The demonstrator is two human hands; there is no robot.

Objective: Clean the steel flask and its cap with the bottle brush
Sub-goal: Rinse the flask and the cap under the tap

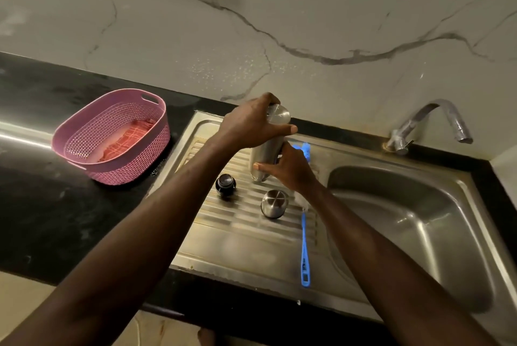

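Dim, warm indoor light; soft glare on the steel drainboard (pixel 240 236) and sink basin (pixel 414 233); wide-angle bowing at frame edges; slight motion blur overall; black countertop (pixel 56 205) largely in shadow.

The scene is seen from a single wide-angle camera worn on the head, directed forward and steeply down. The counter (pixel 42 205) and the sink (pixel 405 233) are looked at from above and from the near side, with the marbled wall (pixel 251 9) taken in at the far side. The view is held close: both forearms are seen entering from the near edge, and the hands (pixel 251 124) are placed about mid-frame. Straight lines are bent towards the edges by the lens. No second view is given, so nothing is shared.
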